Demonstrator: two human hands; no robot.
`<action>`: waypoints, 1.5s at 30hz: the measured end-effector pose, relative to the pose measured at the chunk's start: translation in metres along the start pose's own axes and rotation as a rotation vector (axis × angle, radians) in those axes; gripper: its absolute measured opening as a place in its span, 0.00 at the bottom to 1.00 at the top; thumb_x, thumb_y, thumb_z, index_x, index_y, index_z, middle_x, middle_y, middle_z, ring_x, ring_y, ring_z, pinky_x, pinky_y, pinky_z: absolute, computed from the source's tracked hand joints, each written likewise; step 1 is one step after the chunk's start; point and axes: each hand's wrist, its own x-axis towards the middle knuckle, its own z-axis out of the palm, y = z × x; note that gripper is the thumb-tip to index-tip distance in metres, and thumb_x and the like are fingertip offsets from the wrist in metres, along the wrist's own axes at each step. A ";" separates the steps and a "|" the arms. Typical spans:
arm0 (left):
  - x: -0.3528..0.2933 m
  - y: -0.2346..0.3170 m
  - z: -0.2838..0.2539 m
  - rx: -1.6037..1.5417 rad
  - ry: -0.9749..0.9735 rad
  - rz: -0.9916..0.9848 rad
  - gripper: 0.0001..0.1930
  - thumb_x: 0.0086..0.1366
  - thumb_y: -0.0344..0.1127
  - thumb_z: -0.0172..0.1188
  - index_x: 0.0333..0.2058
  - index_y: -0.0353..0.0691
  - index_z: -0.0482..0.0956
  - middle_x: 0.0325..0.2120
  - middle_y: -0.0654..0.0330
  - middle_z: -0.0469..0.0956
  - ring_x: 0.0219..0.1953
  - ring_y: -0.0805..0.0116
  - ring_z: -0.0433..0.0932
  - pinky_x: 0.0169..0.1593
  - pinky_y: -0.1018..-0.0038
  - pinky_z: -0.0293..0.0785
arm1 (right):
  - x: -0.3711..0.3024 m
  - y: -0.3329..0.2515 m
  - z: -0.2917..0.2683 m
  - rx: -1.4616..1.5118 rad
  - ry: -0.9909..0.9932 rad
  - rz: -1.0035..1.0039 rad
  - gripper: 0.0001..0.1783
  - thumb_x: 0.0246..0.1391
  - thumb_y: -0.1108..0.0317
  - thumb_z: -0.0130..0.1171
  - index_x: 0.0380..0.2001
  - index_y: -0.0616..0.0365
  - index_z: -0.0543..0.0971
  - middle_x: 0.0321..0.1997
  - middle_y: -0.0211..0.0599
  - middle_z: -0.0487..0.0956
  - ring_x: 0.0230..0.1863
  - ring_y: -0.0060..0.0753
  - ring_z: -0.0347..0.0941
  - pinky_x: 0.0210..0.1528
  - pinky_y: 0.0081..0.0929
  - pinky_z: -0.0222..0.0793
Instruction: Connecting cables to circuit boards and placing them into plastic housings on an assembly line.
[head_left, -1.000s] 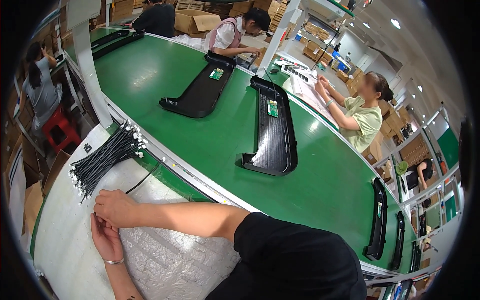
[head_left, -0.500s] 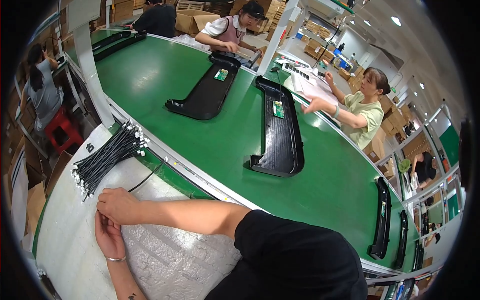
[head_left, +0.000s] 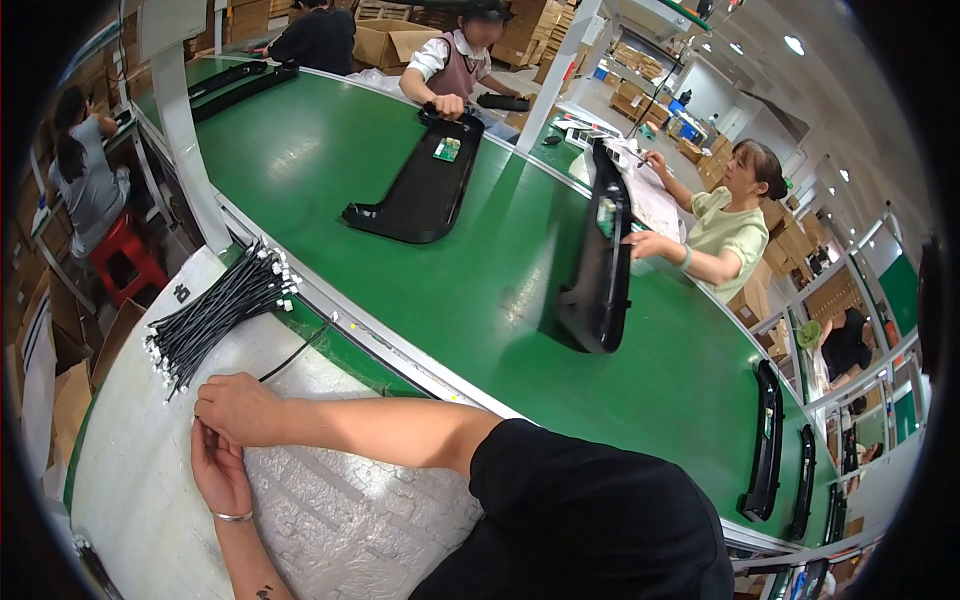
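Observation:
My right hand [head_left: 240, 408] and my left hand [head_left: 222, 470] meet above the pale, rough-topped worktable [head_left: 360, 520]. Their fingers are closed together, hiding whatever is between them. A silver bracelet [head_left: 232, 517] circles my left wrist. One thin black cable [head_left: 298, 350] with a white connector at its far end runs behind my right hand; where its near end lies is hidden. Just beyond my hands lies a thick bundle of black cables [head_left: 222, 312] with white connectors at both ends.
Past the metal rail [head_left: 370, 345] runs a green bench surface [head_left: 480, 310] with a black plastic housing [head_left: 420, 190] bearing a circuit board. A co-worker [head_left: 728, 215] holds another housing [head_left: 600, 260] tilted. A second co-worker [head_left: 455, 65] sits opposite. A white post [head_left: 185, 150] rises at left.
The co-worker on the right has taken hold of the near housing and tipped it up on its side. The other co-worker's hand now touches the far housing, which shifted slightly right. My hands have barely moved.

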 end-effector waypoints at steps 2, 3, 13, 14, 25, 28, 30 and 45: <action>0.000 -0.001 0.003 0.012 0.041 0.006 0.13 0.69 0.37 0.45 0.45 0.35 0.72 0.43 0.59 0.74 0.44 0.71 0.74 0.49 0.75 0.72 | 0.000 0.000 -0.002 -0.003 0.009 0.006 0.07 0.36 0.67 0.58 0.21 0.58 0.74 0.26 0.33 0.73 0.33 0.36 0.71 0.34 0.29 0.70; -0.001 -0.001 0.002 0.008 0.043 0.005 0.13 0.69 0.37 0.45 0.45 0.35 0.72 0.43 0.59 0.74 0.44 0.71 0.74 0.49 0.75 0.72 | 0.000 -0.001 -0.002 -0.003 0.005 0.006 0.07 0.36 0.67 0.58 0.21 0.58 0.74 0.26 0.33 0.73 0.33 0.36 0.71 0.34 0.29 0.70; 0.001 -0.001 0.004 -0.028 -0.062 -0.007 0.10 0.69 0.38 0.46 0.39 0.38 0.72 0.39 0.60 0.75 0.43 0.70 0.75 0.47 0.74 0.74 | 0.002 0.000 -0.012 -0.059 0.052 -0.041 0.06 0.37 0.68 0.57 0.21 0.57 0.72 0.27 0.34 0.72 0.34 0.36 0.71 0.32 0.30 0.70; 0.001 0.002 0.002 -0.053 -0.125 -0.014 0.10 0.69 0.38 0.46 0.36 0.39 0.72 0.39 0.58 0.76 0.43 0.69 0.76 0.46 0.73 0.74 | 0.005 -0.001 -0.014 -0.107 0.054 -0.070 0.06 0.37 0.69 0.57 0.20 0.57 0.72 0.28 0.34 0.71 0.34 0.36 0.71 0.31 0.30 0.71; 0.004 0.004 0.016 -0.031 0.017 -0.089 0.11 0.68 0.41 0.48 0.30 0.41 0.71 0.39 0.53 0.77 0.42 0.67 0.77 0.46 0.73 0.75 | 0.002 0.148 -0.209 -1.008 -0.377 0.701 0.28 0.35 0.42 0.67 0.30 0.56 0.81 0.38 0.40 0.77 0.37 0.40 0.78 0.37 0.36 0.75; 0.006 0.000 0.020 -0.018 0.026 -0.078 0.11 0.68 0.40 0.48 0.30 0.40 0.71 0.36 0.54 0.78 0.39 0.68 0.78 0.42 0.73 0.77 | -0.051 0.191 -0.244 -0.904 -0.471 0.899 0.25 0.34 0.45 0.69 0.28 0.55 0.81 0.34 0.40 0.80 0.38 0.41 0.77 0.37 0.36 0.74; 0.006 -0.002 0.017 -0.018 0.015 -0.075 0.11 0.68 0.40 0.48 0.30 0.40 0.71 0.36 0.54 0.78 0.40 0.67 0.78 0.42 0.73 0.77 | -0.075 0.192 -0.242 -0.923 -0.394 0.785 0.21 0.38 0.49 0.67 0.27 0.55 0.80 0.32 0.39 0.80 0.37 0.42 0.77 0.37 0.37 0.74; -0.070 -0.013 0.045 -0.060 -0.072 -0.327 0.06 0.49 0.26 0.54 0.28 0.38 0.77 0.30 0.62 0.77 0.32 0.68 0.76 0.43 0.73 0.72 | -0.067 -0.107 -0.168 -0.199 -0.270 -0.151 0.18 0.38 0.57 0.63 0.25 0.59 0.71 0.23 0.35 0.68 0.29 0.35 0.69 0.24 0.31 0.69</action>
